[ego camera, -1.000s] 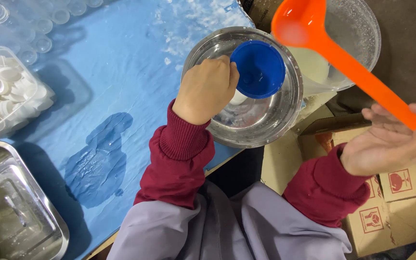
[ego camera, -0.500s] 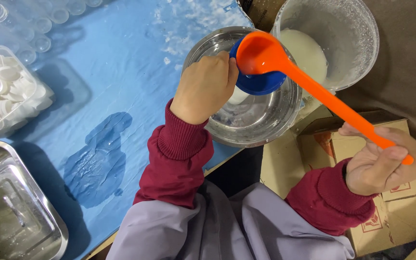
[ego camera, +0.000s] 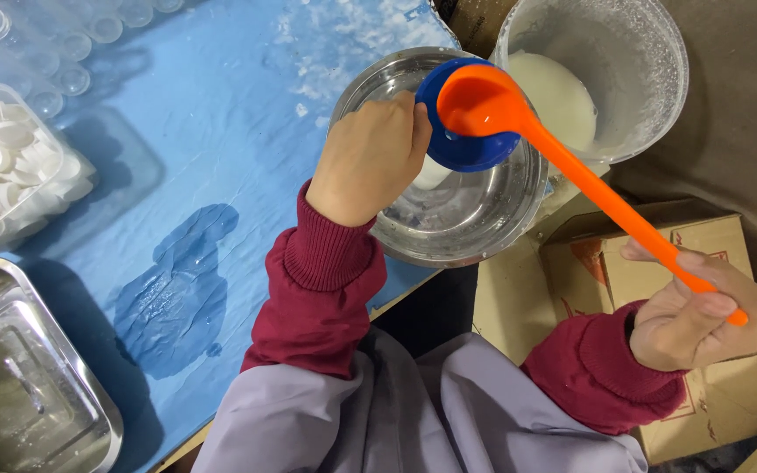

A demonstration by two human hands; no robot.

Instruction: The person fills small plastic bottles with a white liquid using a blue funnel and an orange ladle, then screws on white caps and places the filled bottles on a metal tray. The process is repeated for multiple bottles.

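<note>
My left hand [ego camera: 368, 159] clamps the blue plastic funnel [ego camera: 466, 144] steady while my right hand [ego camera: 689, 315], closed on the long orange plastic ladle [ego camera: 484, 101], should tip slowly, centred.

Left hand [ego camera: 370, 158] reaches forward, fingers curled shut in a grip, knuckles up. Right hand [ego camera: 689, 320] sits nearer the body, palm up, fingers pinched closed.

One head-worn camera looks steeply down from above the person's own chest, close to the work. It faces the blue worktop [ego camera: 177, 175] ahead and to the left, with a cardboard box [ego camera: 711, 263] lower right and the person's sleeves along the bottom edge.
</note>
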